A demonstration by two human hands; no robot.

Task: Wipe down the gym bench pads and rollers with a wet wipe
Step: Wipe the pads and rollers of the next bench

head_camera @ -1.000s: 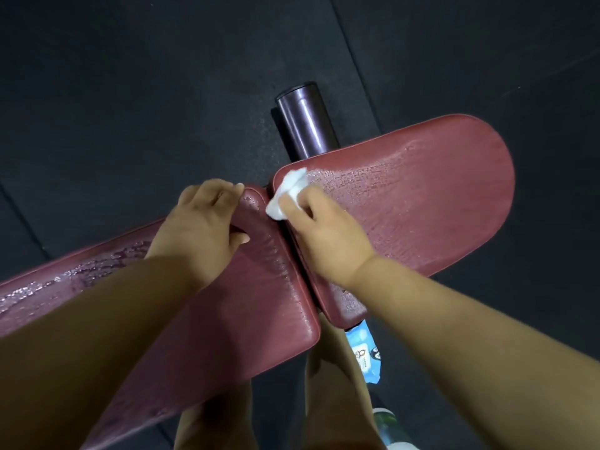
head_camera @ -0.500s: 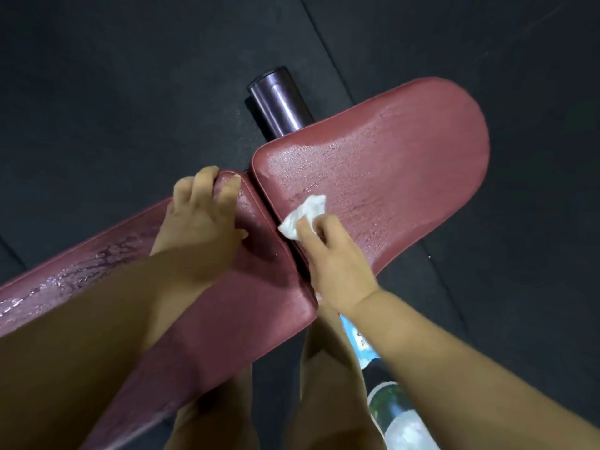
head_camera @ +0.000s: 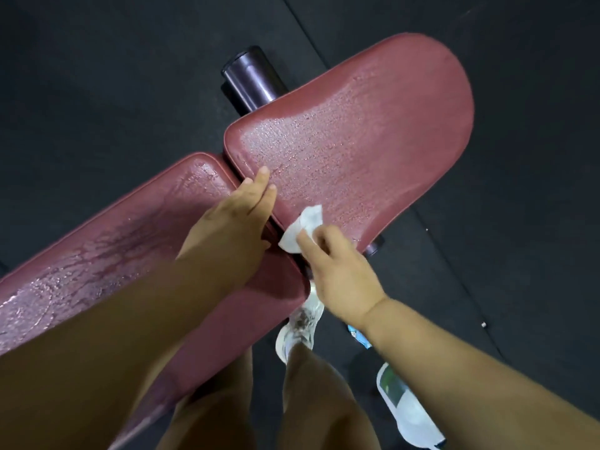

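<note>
Two bare hands are meeting at the seam between pads: the right hand (head_camera: 337,271) is pinching a crumpled white wet wipe (head_camera: 303,230) against the near edge of the rounded dark-red vinyl seat pad (head_camera: 373,141), while the left hand (head_camera: 233,222), fingers straight, is resting flat just beside it, bridging onto the long dark-red vinyl back pad (head_camera: 130,241). Both pads are glistening wet, so pad wiping seems nearly finished; the dark cylindrical roller (head_camera: 250,79), beyond the left hand, is likely calling for a longer reach.
</note>
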